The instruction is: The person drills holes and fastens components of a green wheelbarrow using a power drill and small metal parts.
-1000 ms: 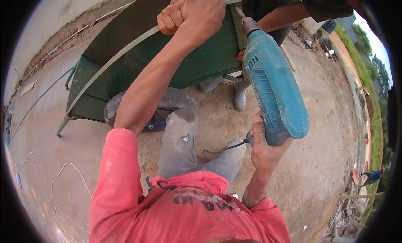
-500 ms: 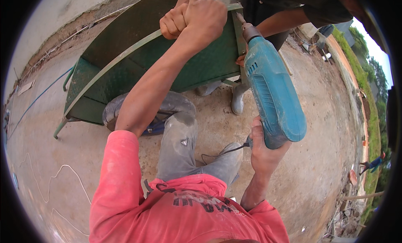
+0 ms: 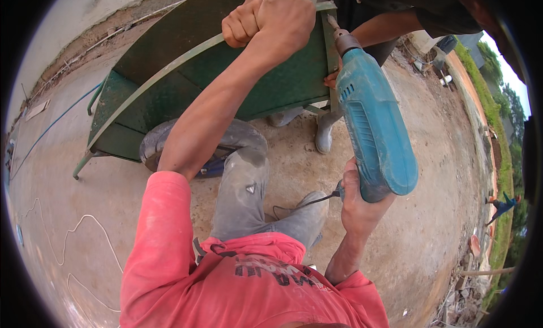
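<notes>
My left hand (image 3: 285, 25) is closed at the top rim of a green curved metal piece (image 3: 266, 87), over a co-worker's fist (image 3: 242, 25); what my fingers hold is hidden. My right hand (image 3: 362, 203) grips the handle of a teal power drill (image 3: 379, 130), whose bit (image 3: 334, 22) points up at the right end of that rim, touching or very near it. Its black cord runs left from the grip. A co-worker's other hand (image 3: 331, 79) is at the piece's right edge, partly behind the drill.
A dusty tire (image 3: 155, 147) lies under the green piece beside my legs. Co-worker's boots (image 3: 325, 136) stand on the concrete floor (image 3: 407, 249). A blue hose (image 3: 56, 124) and white cord (image 3: 85, 218) lie left. Rubble (image 3: 464, 283), grass and a distant person (image 3: 503, 206) are right.
My left hand, the rim and the drill have shifted slightly right and the drill a little downward. The distant person has moved upward in the view.
</notes>
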The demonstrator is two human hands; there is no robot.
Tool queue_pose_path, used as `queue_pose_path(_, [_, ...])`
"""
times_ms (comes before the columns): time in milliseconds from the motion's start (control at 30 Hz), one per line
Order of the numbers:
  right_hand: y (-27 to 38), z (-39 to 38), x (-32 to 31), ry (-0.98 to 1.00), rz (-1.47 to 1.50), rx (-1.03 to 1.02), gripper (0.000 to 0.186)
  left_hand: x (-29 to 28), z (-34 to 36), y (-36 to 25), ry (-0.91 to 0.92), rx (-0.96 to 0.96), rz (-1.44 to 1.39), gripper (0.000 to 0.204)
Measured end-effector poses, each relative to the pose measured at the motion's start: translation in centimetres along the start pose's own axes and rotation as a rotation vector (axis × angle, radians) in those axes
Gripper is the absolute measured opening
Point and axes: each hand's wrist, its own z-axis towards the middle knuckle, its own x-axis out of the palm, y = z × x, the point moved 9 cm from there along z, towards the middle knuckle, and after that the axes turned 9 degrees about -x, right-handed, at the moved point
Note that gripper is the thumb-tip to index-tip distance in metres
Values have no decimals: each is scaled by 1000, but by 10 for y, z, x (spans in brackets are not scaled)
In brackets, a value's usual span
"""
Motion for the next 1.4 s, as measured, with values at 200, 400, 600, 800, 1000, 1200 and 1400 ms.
queue_pose_path(200, [-9,-3,-4,7,28,151,68,-2,1,-1,14,-12,21,9])
queue_pose_path(400, [-7,-4,-2,19,2,107,60,-4,-1,0,-14,-2,8,8])
queue_pose_path(600, [-7,-4,-1,51,22,88,55,-4,-2,-1,6,12,0,7])
queue_pose_path(800, [-10,-6,-4,13,30,127,64,0,-1,2,-20,-6,-17,8])
queue_pose_path(1000, [-9,-6,-2,33,-18,128,67,-7,-3,-2,-21,-3,26,9])
queue_pose_path(1200, [-9,-9,-1,10,-27,122,65,2,-1,2,-12,-10,14,9])
queue_pose_path(1400, [0,-4,2,54,-56,-68,48,-4,-2,-1,22,-10,49,8])
